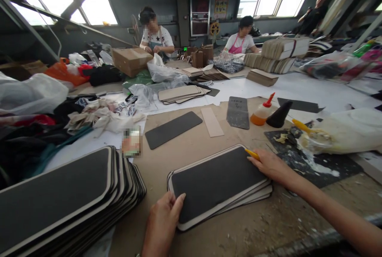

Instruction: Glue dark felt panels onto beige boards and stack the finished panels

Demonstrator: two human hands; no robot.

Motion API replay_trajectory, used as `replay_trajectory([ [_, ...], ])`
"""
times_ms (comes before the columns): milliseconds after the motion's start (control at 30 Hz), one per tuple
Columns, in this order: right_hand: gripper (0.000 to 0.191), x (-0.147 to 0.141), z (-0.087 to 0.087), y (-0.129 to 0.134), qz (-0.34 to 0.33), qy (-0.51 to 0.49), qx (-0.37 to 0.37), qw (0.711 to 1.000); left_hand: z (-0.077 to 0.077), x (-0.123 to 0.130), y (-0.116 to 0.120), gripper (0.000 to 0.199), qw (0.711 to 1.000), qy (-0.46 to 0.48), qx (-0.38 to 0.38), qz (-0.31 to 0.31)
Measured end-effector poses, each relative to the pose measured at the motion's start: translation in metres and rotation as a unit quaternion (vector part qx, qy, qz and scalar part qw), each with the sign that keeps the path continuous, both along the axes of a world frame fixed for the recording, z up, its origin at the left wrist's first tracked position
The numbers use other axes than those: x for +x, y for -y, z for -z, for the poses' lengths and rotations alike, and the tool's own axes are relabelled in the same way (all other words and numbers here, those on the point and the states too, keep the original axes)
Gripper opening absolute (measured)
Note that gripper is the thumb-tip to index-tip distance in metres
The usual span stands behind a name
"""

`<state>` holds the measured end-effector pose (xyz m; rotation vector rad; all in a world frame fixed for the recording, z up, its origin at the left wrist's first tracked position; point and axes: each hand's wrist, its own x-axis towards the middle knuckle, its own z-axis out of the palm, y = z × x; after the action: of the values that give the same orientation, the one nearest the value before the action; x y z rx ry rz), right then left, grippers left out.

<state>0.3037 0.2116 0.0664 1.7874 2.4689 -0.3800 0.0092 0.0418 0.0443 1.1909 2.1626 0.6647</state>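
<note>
A small stack of flat, round-cornered boards point(221, 185), dark on top with pale margins, lies in front of me. At its near left corner, my left hand point(162, 219) grips the edge, thumb on top and the other fingers partly hidden. My right hand point(267, 163) is closed round a slim yellow tool point(252, 154) at the stack's right end; the tool's kind is not clear. Beyond the stack lie a loose dark panel point(174, 129) and a pale strip point(212, 122). A taller pile of similar boards point(59, 193) stands to the left.
A glue bottle point(260, 114) with a red nozzle stands beside a black cone point(279, 114). At right, a plastic bag point(352, 129) and a yellow-handled tool point(301, 125) rest by a paste-smeared dark sheet point(322, 165). Cloth point(95, 115) is heaped left. Co-workers sit across the table.
</note>
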Motion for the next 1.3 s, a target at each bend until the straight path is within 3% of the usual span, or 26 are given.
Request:
replay_trajectory([
  [567, 0.03, 0.012, 0.04, 0.001, -0.04, -0.043, 0.039, 0.997, -0.014, -0.012, 0.038, 0.027, 0.999, 0.038, 0.003, -0.033],
  [800, 0.026, 0.008, 0.027, 0.002, -0.048, -0.056, 0.018, 0.997, -0.014, -0.01, 0.038, 0.022, 0.997, 0.054, 0.018, -0.055],
  [1000, 0.027, 0.005, 0.028, 0.003, -0.032, -0.041, 0.017, 0.999, -0.012, -0.011, 0.037, 0.022, 0.996, 0.063, 0.027, -0.052],
  [1133, 0.028, -0.008, 0.008, 0.015, -0.028, -0.023, -0.014, 0.999, -0.008, -0.013, 0.041, 0.022, 0.993, 0.039, 0.05, -0.101],
  [1200, 0.027, -0.015, -0.003, 0.02, -0.02, -0.014, -0.028, 0.999, -0.006, -0.016, 0.041, 0.031, 0.988, 0.045, 0.064, -0.134],
  [1300, 0.027, -0.019, -0.012, 0.024, -0.001, -0.004, -0.023, 1.0, -0.002, -0.022, 0.04, 0.054, 0.978, 0.129, 0.062, -0.15],
])
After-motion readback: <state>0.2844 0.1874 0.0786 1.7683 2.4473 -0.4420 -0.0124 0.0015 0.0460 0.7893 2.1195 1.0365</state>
